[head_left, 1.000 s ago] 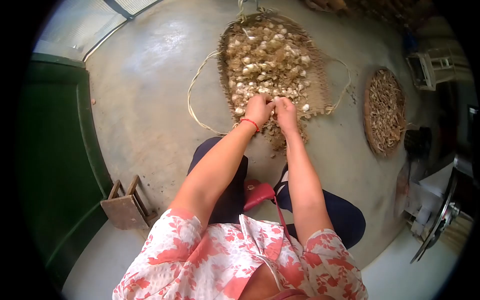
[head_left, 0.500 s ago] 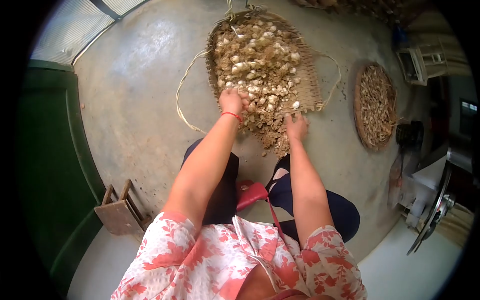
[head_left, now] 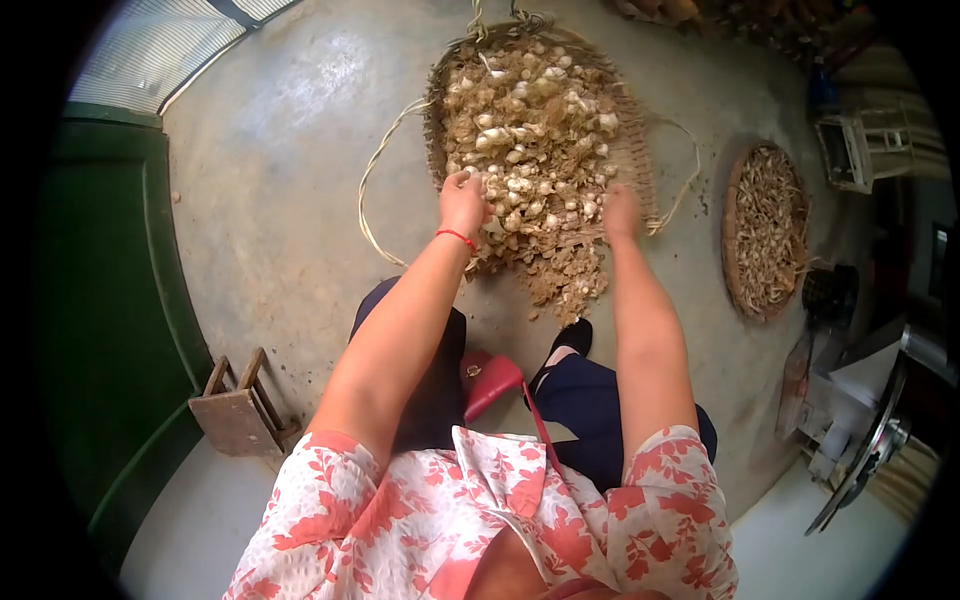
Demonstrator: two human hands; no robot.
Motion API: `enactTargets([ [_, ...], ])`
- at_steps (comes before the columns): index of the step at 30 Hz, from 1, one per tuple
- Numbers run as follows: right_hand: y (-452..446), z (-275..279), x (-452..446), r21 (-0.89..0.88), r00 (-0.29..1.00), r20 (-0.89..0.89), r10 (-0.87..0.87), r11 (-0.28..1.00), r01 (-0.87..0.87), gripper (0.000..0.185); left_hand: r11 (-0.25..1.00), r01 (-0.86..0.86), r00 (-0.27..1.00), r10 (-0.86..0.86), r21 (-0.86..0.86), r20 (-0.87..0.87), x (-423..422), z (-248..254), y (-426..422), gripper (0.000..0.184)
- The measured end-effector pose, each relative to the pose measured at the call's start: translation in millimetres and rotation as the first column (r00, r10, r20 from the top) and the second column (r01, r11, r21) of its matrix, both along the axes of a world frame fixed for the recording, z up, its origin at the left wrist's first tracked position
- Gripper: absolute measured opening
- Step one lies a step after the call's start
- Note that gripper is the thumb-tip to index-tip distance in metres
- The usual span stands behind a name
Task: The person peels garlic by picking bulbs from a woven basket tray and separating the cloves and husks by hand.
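A woven bamboo basket (head_left: 632,150) with a scoop-like shape lies on the floor in front of me. White garlic bulbs (head_left: 525,187) fill it, mixed with dry brown skins and roots. My left hand (head_left: 464,207), with a red cord at the wrist, is at the left side of the heap; its fingers curl in among the bulbs, and what they hold is hidden. Over the basket's right side is my right hand (head_left: 621,212), fingers bent and closed beside the bulbs. A pile of loose garlic skins (head_left: 565,280) spills from the basket's near edge onto the floor.
Rope handles (head_left: 372,185) loop out from the basket's sides. To the right lies a round flat basket (head_left: 765,230) of dry stalk-like pieces. A small wooden stool (head_left: 240,415) stands at lower left by a green door (head_left: 110,300). A red purse (head_left: 492,385) hangs between my legs.
My right hand has moved up from the basket's near edge to its right side, beside the bulbs. My left hand stays at the left of the heap. The loose bulb near the right edge no longer shows.
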State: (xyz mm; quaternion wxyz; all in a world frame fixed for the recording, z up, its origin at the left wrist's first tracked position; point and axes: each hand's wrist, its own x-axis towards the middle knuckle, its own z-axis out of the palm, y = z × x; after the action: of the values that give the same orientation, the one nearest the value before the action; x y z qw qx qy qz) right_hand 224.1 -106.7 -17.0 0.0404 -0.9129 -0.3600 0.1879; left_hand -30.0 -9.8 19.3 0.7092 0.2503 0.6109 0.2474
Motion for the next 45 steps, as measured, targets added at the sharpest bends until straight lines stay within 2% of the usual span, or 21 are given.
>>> enactTargets([
  [2, 2, -9, 11, 0.272, 0.983, 0.148, -0.109, 0.96, 0.065, 0.025, 1.0, -0.002, 1.0, 0.003, 0.024, -0.025, 0, -2, -1, 0.044],
  [3, 4, -4, 8, 0.272, 0.983, 0.146, -0.114, 0.96, 0.071, 0.025, 1.0, -0.004, 1.0, 0.005, 0.028, -0.031, 0, -3, -2, 0.043],
  [6, 24, 10, -13, 0.268, 0.95, 0.285, 0.123, 0.942, -0.203, 0.029, 0.999, 0.009, 0.999, -0.008, 0.036, -0.038, 3, -2, -4, 0.042],
  [8, 42, -2, -29, 0.17, 0.978, -0.127, 0.166, 0.975, -0.144, 0.037, 0.999, 0.017, 0.999, -0.015, 0.046, -0.047, 2, 1, -4, 0.042],
  [9, 47, 1, -40, 0.173, 0.976, -0.13, 0.174, 0.973, -0.151, 0.037, 0.997, 0.06, 0.997, -0.057, 0.053, -0.056, 2, 3, -5, 0.04],
  [11, 54, 10, -61, -0.115, 0.986, -0.147, 0.08, 0.989, -0.098, 0.044, 0.994, 0.093, 0.993, -0.089, 0.058, -0.074, -1, 8, -5, 0.039],
  [13, 57, 4, -62, -0.098, 0.99, -0.119, 0.078, 0.991, -0.09, 0.044, 0.99, 0.121, 0.992, -0.118, 0.075, -0.043, -6, 14, -4, 0.037],
  [15, 58, 3, -55, 0.005, 0.96, -0.275, 0.058, 0.998, -0.059, 0.041, 0.993, 0.09, 0.996, -0.088, 0.076, -0.031, -10, 14, 0, 0.035],
  [17, 54, -5, -45, 0.063, 0.969, -0.224, 0.105, 0.994, -0.093, 0.043, 0.991, 0.121, 0.993, -0.12, 0.051, -0.015, -13, 17, 1, 0.034],
  [19, 52, -8, -37, 0.019, 0.89, -0.44, -0.125, 0.989, 0.148, 0.043, 0.99, 0.129, 0.992, -0.128, 0.062, -0.017, -15, 16, 0, 0.034],
  [21, 52, -8, -43, 0.036, 0.913, -0.399, -0.086, 0.993, 0.109, 0.041, 0.98, 0.176, 0.984, -0.174, 0.096, -0.028, -13, 14, -3, 0.034],
  [23, 60, 11, -54, -0.065, 0.945, -0.312, 0.098, 0.99, -0.124, 0.039, 0.98, 0.175, 0.984, -0.173, 0.09, -0.03, -11, 21, -5, 0.032],
  [25, 65, 5, -57, -0.009, 0.966, -0.184, 0.183, 0.982, -0.188, 0.038, 0.969, 0.228, 0.972, -0.222, 0.095, -0.071, -12, 21, -4, 0.031],
  [27, 59, 4, -53, 0.118, 0.799, -0.601, -0.03, 0.985, 0.126, 0.036, 0.964, 0.245, 0.968, -0.238, 0.104, -0.077, -13, 17, -6, 0.03],
  [28, 55, 6, -49, 0.167, 0.688, -0.723, -0.052, 0.954, 0.248, 0.034, 0.965, 0.25, 0.968, -0.246, 0.083, -0.052, -12, 16, -7, 0.03],
  [29, 49, 8, -45, 0.166, 0.69, -0.721, -0.058, 0.953, 0.254, 0.034, 0.965, 0.256, 0.967, -0.255, 0.063, -0.023, -9, 15, -8, 0.03],
  [31, 35, 23, -42, 0.24, 0.341, -0.938, 0.057, 0.817, 0.524, 0.032, 0.965, 0.256, 0.966, -0.257, 0.056, 0.013, -2, 23, -11, 0.029],
  [36, 16, 63, -41, 0.293, 0.222, -0.949, 0.222, 0.881, 0.372, 0.031, 0.973, 0.229, 0.937, -0.226, 0.02, 0.267, 17, 48, -24, 0.031],
  [39, 13, 96, -56, 0.332, 0.245, -0.932, 0.268, 0.903, 0.272, 0.025, 0.969, 0.249, 0.887, -0.228, 0.0, 0.402, 21, 48, -28, 0.028],
  [41, 12, 110, -68, 0.325, 0.244, -0.934, 0.26, 0.902, 0.283, 0.023, 0.952, 0.301, 0.825, -0.293, 0.064, 0.483, 24, 44, -29, 0.026],
  [45, 14, 111, -89, 0.312, 0.309, -0.928, 0.208, 0.888, 0.339, 0.028, 0.977, 0.205, 0.848, -0.204, 0.052, 0.489, 25, 46, -30, 0.023],
])
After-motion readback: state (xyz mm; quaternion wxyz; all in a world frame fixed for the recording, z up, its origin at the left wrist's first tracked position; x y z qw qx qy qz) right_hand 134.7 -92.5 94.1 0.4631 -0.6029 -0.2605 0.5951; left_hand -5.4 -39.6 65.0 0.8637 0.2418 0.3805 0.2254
